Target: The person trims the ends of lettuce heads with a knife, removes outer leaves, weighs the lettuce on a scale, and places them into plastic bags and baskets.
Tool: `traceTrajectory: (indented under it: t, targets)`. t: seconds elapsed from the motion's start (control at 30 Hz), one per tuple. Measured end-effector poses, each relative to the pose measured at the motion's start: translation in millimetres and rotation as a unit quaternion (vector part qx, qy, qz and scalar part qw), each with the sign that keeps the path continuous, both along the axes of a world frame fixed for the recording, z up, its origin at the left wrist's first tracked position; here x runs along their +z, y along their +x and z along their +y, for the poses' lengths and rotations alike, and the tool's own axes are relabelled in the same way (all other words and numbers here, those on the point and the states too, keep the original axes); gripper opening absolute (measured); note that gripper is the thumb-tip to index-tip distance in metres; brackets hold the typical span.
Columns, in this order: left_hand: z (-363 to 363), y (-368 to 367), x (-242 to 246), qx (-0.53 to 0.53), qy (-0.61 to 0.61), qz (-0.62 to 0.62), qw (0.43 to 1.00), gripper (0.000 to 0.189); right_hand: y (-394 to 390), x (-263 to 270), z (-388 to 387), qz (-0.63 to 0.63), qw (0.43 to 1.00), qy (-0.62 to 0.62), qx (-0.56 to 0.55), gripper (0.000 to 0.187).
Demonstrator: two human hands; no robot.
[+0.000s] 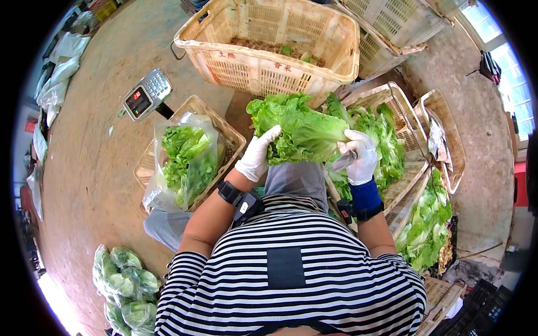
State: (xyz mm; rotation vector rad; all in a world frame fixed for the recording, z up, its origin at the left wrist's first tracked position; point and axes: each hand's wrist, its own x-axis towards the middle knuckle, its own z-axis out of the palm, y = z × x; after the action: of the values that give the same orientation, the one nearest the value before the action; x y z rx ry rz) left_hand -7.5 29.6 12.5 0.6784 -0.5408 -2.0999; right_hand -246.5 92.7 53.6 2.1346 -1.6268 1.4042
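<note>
Both hands wear white gloves and hold one head of leafy green lettuce [300, 128] over my lap. My left hand [259, 154] grips its frilly leaf end. At the pale stem end, my right hand [359, 155] closes on the lettuce and also holds a knife [344, 161], whose blade shows below the stem. Left of me, an open clear plastic bag [157, 185] with lettuce in it stands on a plastic crate [238, 147]. More loose lettuce [388, 155] fills a crate to the right, partly behind my right hand.
A large dirty plastic basket [269, 48] with leaf scraps stands ahead, beside stacked crates [391, 25]. A scale display [148, 94] rises at the front left. Bagged green vegetables [126, 285] lie on the floor at the lower left. Another crate with lettuce [426, 222] is at the right.
</note>
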Motion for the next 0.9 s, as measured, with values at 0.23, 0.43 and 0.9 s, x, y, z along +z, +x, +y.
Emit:
traceTrajectory:
  t: [0.23, 0.43, 0.9]
  targets:
    - [-5.2, 5.0, -6.5, -0.019, 0.109, 0.105, 0.988, 0.044, 4.6, 9.3, -3.2, -0.083, 0.995, -0.013, 0.046, 0.028]
    - [-4.2, -2.9, -37.1, -0.05, 0.124, 0.195, 0.972, 0.047, 1.4, 22.9, 12.5, -0.67, 0.738, 0.056, 0.054, 0.019]
    - [-1.5, 11.3, -11.7, -0.042, -0.079, 0.055, 0.994, 0.068, -7.2, -16.4, 39.0, -0.691, 0.653, 0.3, 0.076, 0.044]
